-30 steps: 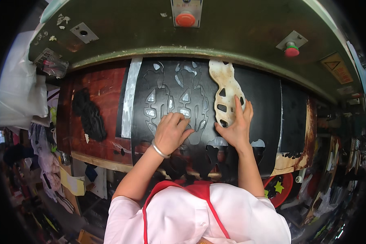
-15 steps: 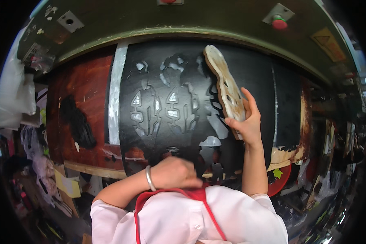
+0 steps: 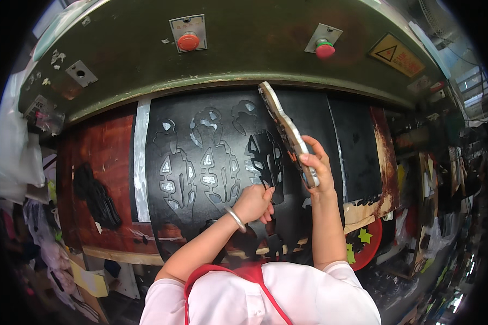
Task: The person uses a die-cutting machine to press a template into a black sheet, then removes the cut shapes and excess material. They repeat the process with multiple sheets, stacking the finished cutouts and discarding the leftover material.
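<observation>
My right hand [image 3: 321, 170] grips the near end of a long, sole-shaped cutting die [image 3: 283, 123] with a pale, wavy edge. The die is tilted on its side above a black sheet [image 3: 303, 214]. My left hand [image 3: 256, 204], a bangle at its wrist, pinches the near end of a dark cut-out piece [image 3: 277, 162] at the sheet. Its fingertips are partly hidden. Left of it, several sole-shaped outlines [image 3: 207, 168] are cut into the sheet, pale patches showing through their holes.
A green machine beam [image 3: 244, 54] spans the far side, with a red button [image 3: 188, 41] and a red-green button [image 3: 325, 50]. A pile of black cut pieces [image 3: 96, 197] lies on the reddish board [image 3: 111, 162] at left. A red round container [image 3: 371, 244] stands near right.
My left hand has moved forward from near my body onto the sheet. My right hand has turned the die further on edge, and the view has shifted, showing more of the beam.
</observation>
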Available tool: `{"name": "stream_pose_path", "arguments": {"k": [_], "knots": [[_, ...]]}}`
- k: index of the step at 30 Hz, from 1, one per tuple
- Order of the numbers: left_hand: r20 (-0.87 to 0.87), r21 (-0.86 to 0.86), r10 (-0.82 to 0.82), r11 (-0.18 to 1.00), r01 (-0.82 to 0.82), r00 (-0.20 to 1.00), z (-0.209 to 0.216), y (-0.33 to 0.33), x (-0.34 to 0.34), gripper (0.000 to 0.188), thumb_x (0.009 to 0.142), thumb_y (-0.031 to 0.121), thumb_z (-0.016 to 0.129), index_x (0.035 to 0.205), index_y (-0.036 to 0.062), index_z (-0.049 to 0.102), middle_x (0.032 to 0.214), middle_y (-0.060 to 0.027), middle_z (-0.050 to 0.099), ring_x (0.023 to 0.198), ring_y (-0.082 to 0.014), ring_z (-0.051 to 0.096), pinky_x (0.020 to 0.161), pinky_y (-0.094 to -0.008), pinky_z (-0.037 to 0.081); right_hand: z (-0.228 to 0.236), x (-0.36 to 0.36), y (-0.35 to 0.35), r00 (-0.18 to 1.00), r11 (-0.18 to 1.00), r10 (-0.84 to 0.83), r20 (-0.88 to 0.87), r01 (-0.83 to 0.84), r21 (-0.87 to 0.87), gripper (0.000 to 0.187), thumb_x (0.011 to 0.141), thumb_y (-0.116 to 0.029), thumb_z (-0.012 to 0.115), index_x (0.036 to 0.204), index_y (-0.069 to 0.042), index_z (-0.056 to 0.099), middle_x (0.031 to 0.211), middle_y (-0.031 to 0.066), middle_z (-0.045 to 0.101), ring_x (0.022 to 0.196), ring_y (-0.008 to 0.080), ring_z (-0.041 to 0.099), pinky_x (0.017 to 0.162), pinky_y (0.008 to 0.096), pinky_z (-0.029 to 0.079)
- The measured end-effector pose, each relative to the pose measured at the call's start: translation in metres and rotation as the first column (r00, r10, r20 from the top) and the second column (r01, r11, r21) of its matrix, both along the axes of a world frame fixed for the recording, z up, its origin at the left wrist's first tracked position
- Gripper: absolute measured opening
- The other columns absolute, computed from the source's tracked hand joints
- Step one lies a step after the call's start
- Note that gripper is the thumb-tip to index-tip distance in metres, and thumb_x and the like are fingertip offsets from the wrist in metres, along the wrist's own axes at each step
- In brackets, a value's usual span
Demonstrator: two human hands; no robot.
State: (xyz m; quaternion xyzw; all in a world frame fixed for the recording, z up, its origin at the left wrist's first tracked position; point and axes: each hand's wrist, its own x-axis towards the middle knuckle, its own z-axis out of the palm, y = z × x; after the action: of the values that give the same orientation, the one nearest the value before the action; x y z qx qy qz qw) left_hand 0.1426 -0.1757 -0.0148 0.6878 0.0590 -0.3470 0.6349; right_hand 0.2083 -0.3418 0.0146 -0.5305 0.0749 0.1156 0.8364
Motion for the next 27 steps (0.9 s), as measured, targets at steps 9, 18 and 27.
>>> {"name": "stream_pose_path", "arguments": {"k": [9,18,27], "knots": [[-0.032,-0.025,-0.297,0.955,0.296,0.954,0.015,0.039,-0.009,0.044,0.1,0.031,0.049,0.072,-0.0022,0.057,0.059,-0.0089,0.062,0.043,-0.0142,0.059,0.039,-0.0252,0.048,0.002,-0.036,-0.019,0.969,0.555,-0.048,0.243,0.228,-0.8,0.069,0.053,-0.008,0.084,0.113,-0.011,0.049,0.122,0.0198,0.049,0.112,0.0282,0.05,0.096,0.0387,0.043],[0.044,-0.111,0.2,0.975,-0.194,0.979,0.019,0.1,-0.03,0.025,0.099,0.017,0.051,0.084,-0.002,0.058,0.066,-0.0053,0.062,0.049,-0.0087,0.057,0.044,-0.0216,0.046,-0.044,-0.006,-0.011,0.896,0.187,0.028,0.442,0.43,-0.883,0.085,0.055,-0.013,0.084,0.129,-0.007,0.043,0.134,0.0266,0.036,0.128,0.0416,0.033,0.106,0.0447,0.034],[0.728,0.512,0.266,0.403,-0.759,0.632,0.013,0.179,-0.054,0.02,0.097,0.016,0.054,0.107,-0.0006,0.057,0.081,-0.0102,0.062,0.068,-0.0199,0.057,0.064,-0.0314,0.047,-0.042,0.059,-0.076,0.863,0.575,-0.357,0.359,0.505,-0.644,0.05,0.098,-0.023,0.049,0.141,-0.002,0.034,0.131,0.0215,0.048,0.112,0.0271,0.054,0.093,0.0359,0.044]]}}
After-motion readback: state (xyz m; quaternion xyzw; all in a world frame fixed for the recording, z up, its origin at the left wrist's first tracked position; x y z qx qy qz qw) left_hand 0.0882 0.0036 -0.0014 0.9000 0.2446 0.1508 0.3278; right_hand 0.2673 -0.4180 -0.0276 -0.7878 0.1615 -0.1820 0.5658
